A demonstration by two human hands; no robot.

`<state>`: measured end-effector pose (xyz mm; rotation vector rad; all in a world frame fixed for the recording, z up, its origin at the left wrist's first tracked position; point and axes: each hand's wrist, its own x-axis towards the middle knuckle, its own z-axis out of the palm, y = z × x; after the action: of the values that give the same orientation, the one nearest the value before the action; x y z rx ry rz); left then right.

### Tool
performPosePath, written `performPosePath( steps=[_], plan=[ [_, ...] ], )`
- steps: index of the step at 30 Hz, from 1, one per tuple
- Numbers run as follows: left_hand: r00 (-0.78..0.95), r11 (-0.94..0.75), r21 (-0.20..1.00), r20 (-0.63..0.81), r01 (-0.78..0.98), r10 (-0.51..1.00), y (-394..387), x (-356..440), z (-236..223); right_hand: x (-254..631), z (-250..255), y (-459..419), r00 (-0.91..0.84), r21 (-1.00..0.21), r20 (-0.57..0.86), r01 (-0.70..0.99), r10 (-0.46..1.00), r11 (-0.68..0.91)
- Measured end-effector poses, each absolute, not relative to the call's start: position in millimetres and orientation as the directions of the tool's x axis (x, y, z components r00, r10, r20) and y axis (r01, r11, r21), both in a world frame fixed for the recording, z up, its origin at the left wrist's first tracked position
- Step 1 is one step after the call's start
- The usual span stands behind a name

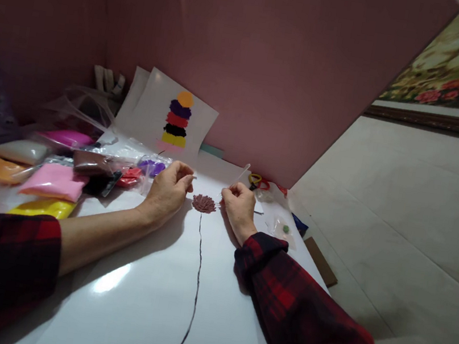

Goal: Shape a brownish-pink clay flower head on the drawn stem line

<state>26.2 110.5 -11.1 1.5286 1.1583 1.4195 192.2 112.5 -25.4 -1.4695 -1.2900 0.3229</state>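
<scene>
A reddish-brown flower head (204, 204) with a ragged, petal-like surface lies on the white sheet (141, 302). From it a thin, wavy black line (198, 274) runs down the sheet towards me. My left hand (169, 193) is just left of the flower, thumb and fingers pinched together, with a tiny pale tip showing at the fingertips. To the flower's right, my right hand (239, 205) is closed in a pinch on a thin translucent stick (241, 174), which slants up and away. Its lower end near the flower is too small to make out.
Bags of coloured clay, including a pink bag (54, 181), crowd the left side. A white card (174, 109) with stacked coloured shapes leans against the pink wall (251, 54). Yellow-and-red-handled scissors (259, 182) lie behind my right hand. A small bag (284, 230) sits near the right edge.
</scene>
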Motion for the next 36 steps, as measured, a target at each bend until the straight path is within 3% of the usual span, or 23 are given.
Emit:
performPosePath(
  steps=[22, 36],
  plan=[
    [0.106, -0.325, 0.913, 0.308, 0.246, 0.946, 105.0, 23.9, -7.1, 192.8, -25.7, 112.3, 0.334, -0.794, 0.448, 0.576, 0.829, 0.196],
    [0.023, -0.290, 0.926, 0.293, 0.241, 0.956, 109.1, 25.1, -9.0, 193.2, -26.2, 112.7, 0.336, -0.785, 0.441, 0.593, 0.832, 0.177]
  ],
)
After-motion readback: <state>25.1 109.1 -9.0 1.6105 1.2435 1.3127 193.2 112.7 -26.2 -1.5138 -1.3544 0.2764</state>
